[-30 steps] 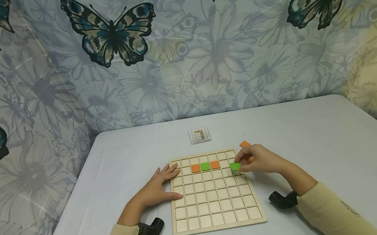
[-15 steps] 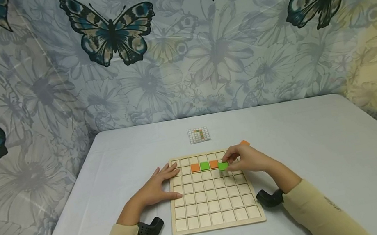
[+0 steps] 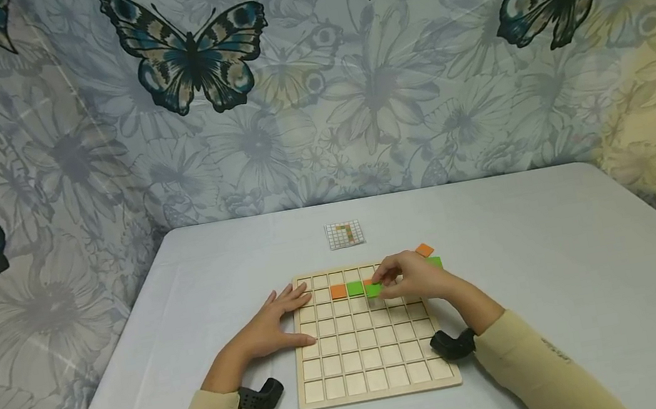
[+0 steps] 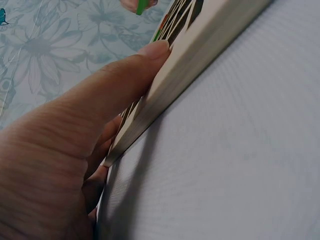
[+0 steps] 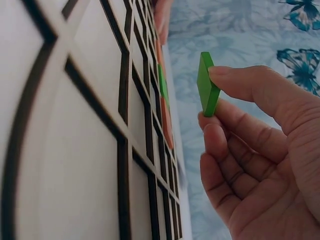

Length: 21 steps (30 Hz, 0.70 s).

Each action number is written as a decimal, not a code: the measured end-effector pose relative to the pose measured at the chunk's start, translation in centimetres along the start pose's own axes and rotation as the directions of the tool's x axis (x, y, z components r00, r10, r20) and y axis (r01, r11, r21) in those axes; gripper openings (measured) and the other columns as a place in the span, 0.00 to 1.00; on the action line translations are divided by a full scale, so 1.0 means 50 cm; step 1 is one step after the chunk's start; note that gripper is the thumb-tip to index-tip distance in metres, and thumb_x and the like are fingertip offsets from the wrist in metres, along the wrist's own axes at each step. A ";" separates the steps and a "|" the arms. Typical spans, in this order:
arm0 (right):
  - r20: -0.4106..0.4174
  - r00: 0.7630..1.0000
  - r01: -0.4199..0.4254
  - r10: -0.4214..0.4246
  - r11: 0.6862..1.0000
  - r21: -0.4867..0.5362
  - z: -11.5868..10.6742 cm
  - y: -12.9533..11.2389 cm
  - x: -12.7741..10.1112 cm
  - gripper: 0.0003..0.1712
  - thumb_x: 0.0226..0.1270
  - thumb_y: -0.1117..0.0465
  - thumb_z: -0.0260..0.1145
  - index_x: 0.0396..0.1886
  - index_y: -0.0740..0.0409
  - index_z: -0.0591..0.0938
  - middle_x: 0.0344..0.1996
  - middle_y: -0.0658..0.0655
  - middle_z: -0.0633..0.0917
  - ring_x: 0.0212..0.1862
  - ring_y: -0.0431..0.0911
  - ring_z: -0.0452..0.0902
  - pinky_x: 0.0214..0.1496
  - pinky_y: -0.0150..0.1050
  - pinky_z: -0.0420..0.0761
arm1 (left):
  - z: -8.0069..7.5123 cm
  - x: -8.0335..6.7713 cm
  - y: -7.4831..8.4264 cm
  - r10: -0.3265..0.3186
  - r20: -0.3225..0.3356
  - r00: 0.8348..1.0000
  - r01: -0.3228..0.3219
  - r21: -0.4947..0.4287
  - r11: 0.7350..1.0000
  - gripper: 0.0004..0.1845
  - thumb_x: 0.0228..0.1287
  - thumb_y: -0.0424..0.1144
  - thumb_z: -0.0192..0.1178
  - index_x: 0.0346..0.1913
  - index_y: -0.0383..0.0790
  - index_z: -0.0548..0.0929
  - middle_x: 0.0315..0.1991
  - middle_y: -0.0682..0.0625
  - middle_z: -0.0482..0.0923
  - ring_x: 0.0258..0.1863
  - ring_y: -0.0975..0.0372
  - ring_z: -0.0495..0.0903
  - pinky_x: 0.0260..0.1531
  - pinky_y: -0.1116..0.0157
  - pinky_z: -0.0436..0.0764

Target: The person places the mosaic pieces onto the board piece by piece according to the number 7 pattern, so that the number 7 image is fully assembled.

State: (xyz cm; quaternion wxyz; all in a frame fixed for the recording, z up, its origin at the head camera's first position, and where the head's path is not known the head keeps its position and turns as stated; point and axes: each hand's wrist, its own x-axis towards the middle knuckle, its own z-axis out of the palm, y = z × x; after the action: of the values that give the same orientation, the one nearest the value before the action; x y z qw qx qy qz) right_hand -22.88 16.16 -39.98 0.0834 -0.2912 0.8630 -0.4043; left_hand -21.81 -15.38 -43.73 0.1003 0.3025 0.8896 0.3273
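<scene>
My right hand (image 3: 415,278) pinches a square green tile (image 5: 206,85) between thumb and fingertips. In the right wrist view the tile is held off the board's surface, tilted on edge. The wooden grid board (image 3: 381,394) lies flat on the table. In its second row from the top sit an orange tile (image 3: 338,292), a green tile (image 3: 355,288) and another orange tile (image 3: 368,282), which the held tile partly covers. My left hand (image 3: 272,327) rests on the board's left edge, fingers spread. The left thumb (image 4: 125,75) touches the rim.
Behind the board lies a small card printed with a grid pattern (image 3: 344,234). A loose orange tile (image 3: 424,250) and a loose green tile (image 3: 435,262) lie by the board's far right corner, beyond my right hand. A white cloth (image 3: 535,235) covers the table.
My right hand has carried the green tile leftward, from the board's right edge to above the second orange tile in the row. This uncovers the loose green tile. The left hand has stayed put.
</scene>
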 end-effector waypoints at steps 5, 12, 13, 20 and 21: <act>-0.006 1.000 0.010 -0.010 1.000 0.014 0.010 0.000 0.006 0.12 0.52 0.61 0.70 0.37 0.60 0.83 0.36 0.55 0.84 0.35 0.41 0.78 0.39 0.35 0.80 | -0.002 -0.001 0.002 0.005 0.005 1.000 -0.005 -0.004 1.000 0.46 0.45 0.58 0.68 0.67 0.43 0.64 0.71 0.49 0.51 0.72 0.51 0.42 0.70 0.49 0.35; -0.021 1.000 -0.021 0.022 0.999 0.025 0.019 0.009 0.005 0.13 0.53 0.61 0.70 0.37 0.61 0.82 0.35 0.55 0.83 0.35 0.41 0.77 0.37 0.33 0.80 | -0.004 -0.004 0.005 0.016 0.007 1.000 -0.016 -0.005 1.000 0.46 0.46 0.58 0.67 0.67 0.42 0.64 0.71 0.48 0.51 0.72 0.51 0.42 0.70 0.50 0.34; -0.022 0.999 -0.029 0.030 0.999 0.031 0.020 0.010 0.005 0.13 0.52 0.62 0.70 0.37 0.62 0.82 0.35 0.56 0.83 0.35 0.41 0.77 0.37 0.33 0.80 | -0.004 -0.004 0.005 0.017 0.007 1.000 -0.017 -0.005 1.000 0.46 0.46 0.58 0.67 0.67 0.42 0.64 0.71 0.48 0.51 0.72 0.51 0.42 0.70 0.50 0.34; -0.001 0.999 -0.053 0.053 0.998 0.045 0.026 0.022 0.001 0.12 0.53 0.61 0.70 0.37 0.61 0.82 0.34 0.55 0.82 0.35 0.41 0.76 0.36 0.32 0.80 | -0.005 -0.005 0.005 0.018 0.009 1.000 -0.018 -0.005 1.000 0.46 0.46 0.58 0.67 0.67 0.43 0.64 0.72 0.49 0.51 0.72 0.51 0.41 0.70 0.50 0.34; 0.003 0.999 -0.053 0.053 0.998 0.043 0.026 0.022 0.000 0.12 0.53 0.61 0.70 0.37 0.60 0.82 0.35 0.55 0.82 0.35 0.41 0.76 0.36 0.32 0.80 | -0.005 -0.005 0.005 0.019 0.009 1.000 -0.019 -0.005 1.000 0.46 0.46 0.58 0.67 0.67 0.43 0.64 0.72 0.49 0.51 0.72 0.51 0.41 0.70 0.50 0.34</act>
State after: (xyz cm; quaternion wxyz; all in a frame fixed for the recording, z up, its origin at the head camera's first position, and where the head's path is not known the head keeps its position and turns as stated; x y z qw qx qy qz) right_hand -22.86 15.87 -41.68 0.1011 -0.2664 0.8616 -0.4201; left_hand -21.59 -15.51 -43.37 0.1020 0.3123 0.8853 0.3291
